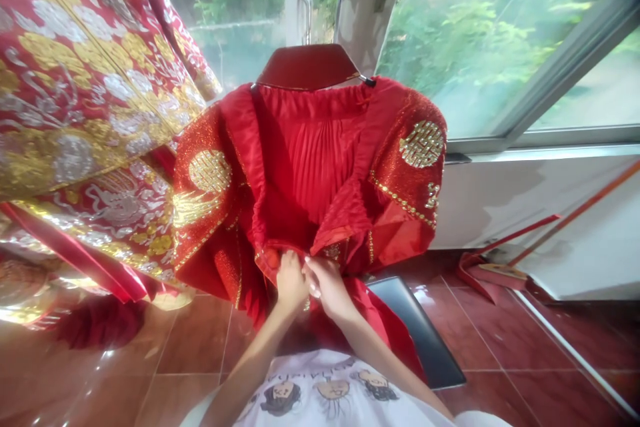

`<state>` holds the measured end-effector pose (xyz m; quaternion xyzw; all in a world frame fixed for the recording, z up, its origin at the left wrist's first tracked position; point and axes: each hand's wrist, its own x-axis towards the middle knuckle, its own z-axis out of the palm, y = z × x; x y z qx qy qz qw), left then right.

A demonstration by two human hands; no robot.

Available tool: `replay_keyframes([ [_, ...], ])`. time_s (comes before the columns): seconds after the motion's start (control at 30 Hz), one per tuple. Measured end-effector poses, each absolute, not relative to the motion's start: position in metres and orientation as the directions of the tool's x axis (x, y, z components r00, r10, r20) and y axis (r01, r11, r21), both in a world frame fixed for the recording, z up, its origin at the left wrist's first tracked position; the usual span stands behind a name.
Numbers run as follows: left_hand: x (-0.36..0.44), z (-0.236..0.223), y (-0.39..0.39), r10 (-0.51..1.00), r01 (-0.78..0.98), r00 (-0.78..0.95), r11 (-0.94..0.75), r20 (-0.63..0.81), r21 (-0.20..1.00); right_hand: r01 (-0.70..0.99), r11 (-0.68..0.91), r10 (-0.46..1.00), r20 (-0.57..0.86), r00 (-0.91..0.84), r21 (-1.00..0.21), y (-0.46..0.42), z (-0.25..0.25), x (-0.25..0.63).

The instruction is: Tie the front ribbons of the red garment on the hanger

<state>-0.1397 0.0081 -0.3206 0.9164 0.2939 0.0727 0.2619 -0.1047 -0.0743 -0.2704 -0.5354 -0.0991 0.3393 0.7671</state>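
Observation:
In front of me a red skirt [310, 167] with a pleated inside hangs from a hanger [311, 68], its waistband spread wide. Its outer panels carry gold trim and round gold emblems. At the front edge of the waist opening, my left hand [291, 283] is closed on the red fabric. Right beside it, my right hand [324, 283] pinches the same edge, thumb toward the left hand. The two hands nearly touch. What lies between the fingertips is partly hidden.
Embroidered red, gold and silver garments [85, 73] hang at the left. Behind the hanger are sliding windows [490, 53]. A dark flat-topped seat [425, 333] stands low at the right. A red dustpan [480, 273] and a broom [505, 275] rest by the wall on the tiled floor [500, 340].

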Motion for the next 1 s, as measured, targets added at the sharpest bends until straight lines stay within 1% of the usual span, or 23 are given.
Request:
replay_keyframes([
  [0.07,-0.137,-0.308,0.010,0.603,0.499,0.796,-0.708,0.060,0.500,-0.439,0.196,0.639,-0.225,0.735,-0.877,-0.074,-0.271,-0.109],
  [0.13,-0.132,-0.300,0.012,0.593,0.481,0.800,-0.728,0.095,0.488,-0.457,0.180,0.650,-0.243,0.720,-0.871,-0.074,-0.270,-0.112],
  [0.23,-0.120,-0.297,0.012,0.562,0.469,0.826,-0.734,0.051,0.492,-0.476,0.169,0.648,-0.266,0.714,-0.863,-0.073,-0.267,-0.112],
  [0.4,-0.109,-0.305,0.009,0.546,0.502,0.836,-0.714,-0.061,0.488,-0.479,0.207,0.608,-0.271,0.746,-0.853,-0.073,-0.254,-0.103],
  [0.6,-0.111,-0.301,-0.004,0.496,0.472,0.863,-0.722,-0.097,0.506,-0.332,0.254,0.602,-0.120,0.790,-0.908,-0.080,-0.220,-0.094],
  [0.73,-0.116,-0.289,-0.007,0.480,0.462,0.871,-0.727,-0.106,0.508,-0.242,0.295,0.546,-0.045,0.837,-0.924,-0.078,-0.209,-0.093],
  [0.87,-0.122,-0.271,-0.002,0.520,0.486,0.851,-0.727,-0.074,0.485,-0.243,0.315,0.569,-0.022,0.822,-0.917,-0.074,-0.211,-0.096],
  [1.0,-0.122,-0.256,0.006,0.548,0.490,0.836,-0.722,-0.029,0.489,-0.288,0.342,0.594,-0.032,0.804,-0.895,-0.071,-0.212,-0.100],
])
